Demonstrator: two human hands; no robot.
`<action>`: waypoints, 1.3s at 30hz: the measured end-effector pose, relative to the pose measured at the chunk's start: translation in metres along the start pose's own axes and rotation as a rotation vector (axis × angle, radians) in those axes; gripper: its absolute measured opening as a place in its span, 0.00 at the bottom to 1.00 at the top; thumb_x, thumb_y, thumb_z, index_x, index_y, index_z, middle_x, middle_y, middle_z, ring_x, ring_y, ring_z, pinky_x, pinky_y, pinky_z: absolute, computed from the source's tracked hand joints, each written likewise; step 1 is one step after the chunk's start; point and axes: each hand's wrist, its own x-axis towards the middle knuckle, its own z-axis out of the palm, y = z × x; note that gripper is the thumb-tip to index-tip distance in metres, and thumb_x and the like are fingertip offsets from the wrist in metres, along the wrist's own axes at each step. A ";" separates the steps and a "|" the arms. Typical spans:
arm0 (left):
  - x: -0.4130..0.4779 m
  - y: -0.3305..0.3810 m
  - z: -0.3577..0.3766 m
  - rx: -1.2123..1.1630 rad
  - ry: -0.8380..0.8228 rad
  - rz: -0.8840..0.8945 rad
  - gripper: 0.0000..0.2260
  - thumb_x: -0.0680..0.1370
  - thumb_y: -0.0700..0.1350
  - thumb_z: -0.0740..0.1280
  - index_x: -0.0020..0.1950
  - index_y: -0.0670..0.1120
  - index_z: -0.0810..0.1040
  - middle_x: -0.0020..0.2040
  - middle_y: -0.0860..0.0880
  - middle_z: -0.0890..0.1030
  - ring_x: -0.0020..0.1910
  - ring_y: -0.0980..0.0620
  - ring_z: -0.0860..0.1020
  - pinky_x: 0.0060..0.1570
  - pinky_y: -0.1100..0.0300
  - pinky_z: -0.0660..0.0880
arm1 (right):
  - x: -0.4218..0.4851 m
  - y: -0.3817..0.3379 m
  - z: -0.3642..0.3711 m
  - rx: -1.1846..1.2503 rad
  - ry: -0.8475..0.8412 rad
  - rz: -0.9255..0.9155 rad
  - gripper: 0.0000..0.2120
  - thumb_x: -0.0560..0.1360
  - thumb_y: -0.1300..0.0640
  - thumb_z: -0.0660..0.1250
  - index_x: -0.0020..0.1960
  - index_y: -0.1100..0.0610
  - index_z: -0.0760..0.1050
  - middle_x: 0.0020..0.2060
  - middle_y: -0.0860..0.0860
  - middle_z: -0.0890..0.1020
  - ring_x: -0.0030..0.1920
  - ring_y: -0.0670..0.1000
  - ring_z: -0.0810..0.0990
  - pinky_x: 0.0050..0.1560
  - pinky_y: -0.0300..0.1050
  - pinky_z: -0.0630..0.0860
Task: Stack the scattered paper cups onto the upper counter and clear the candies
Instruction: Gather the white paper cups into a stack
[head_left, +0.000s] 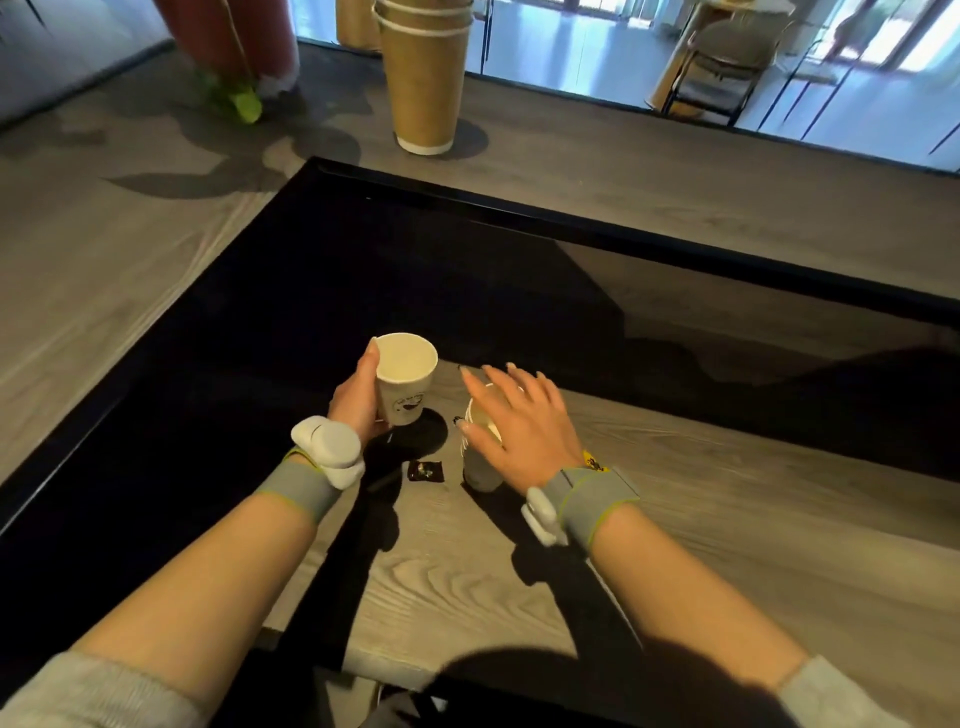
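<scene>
Head view: the left hand grips a white cup just left of the frame's centre, fingers curled round its side and the thumb lying up along the rim. The cup is upright with its mouth open to the camera, and its base is at or just above the lower counter.

Just right of centre, the right hand is spread palm down over the mouth of a white stack. Its fingers are straight and splayed, grasping nothing. Whether the palm touches the rim cannot be told.

A dark-wrapped candy lies on the lower counter between the two wrists, just left of the stack's base.

Both wrists wear grey bands carrying white devices.

On the upper counter, at top centre, stands a stack of brown cups. A red pot is at the upper left and a chair at the upper right.
</scene>
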 end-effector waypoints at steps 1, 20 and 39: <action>-0.003 0.001 0.000 -0.003 0.007 0.018 0.26 0.78 0.62 0.52 0.71 0.50 0.65 0.67 0.41 0.72 0.66 0.41 0.70 0.58 0.50 0.71 | 0.001 0.000 0.001 -0.007 0.007 -0.003 0.33 0.72 0.36 0.37 0.75 0.45 0.48 0.75 0.51 0.59 0.76 0.55 0.52 0.74 0.55 0.45; -0.063 0.035 0.046 0.275 -0.332 0.422 0.24 0.77 0.64 0.42 0.60 0.60 0.73 0.56 0.55 0.77 0.58 0.56 0.74 0.54 0.63 0.69 | -0.012 -0.025 -0.038 0.908 0.505 0.238 0.25 0.80 0.48 0.46 0.75 0.48 0.49 0.58 0.43 0.69 0.60 0.44 0.67 0.61 0.27 0.60; -0.029 -0.044 0.056 0.239 -0.421 0.358 0.15 0.82 0.51 0.49 0.65 0.55 0.68 0.61 0.53 0.75 0.63 0.54 0.73 0.55 0.67 0.68 | -0.021 -0.007 0.030 1.010 0.307 0.455 0.19 0.81 0.53 0.48 0.71 0.49 0.63 0.66 0.50 0.73 0.66 0.50 0.70 0.65 0.39 0.67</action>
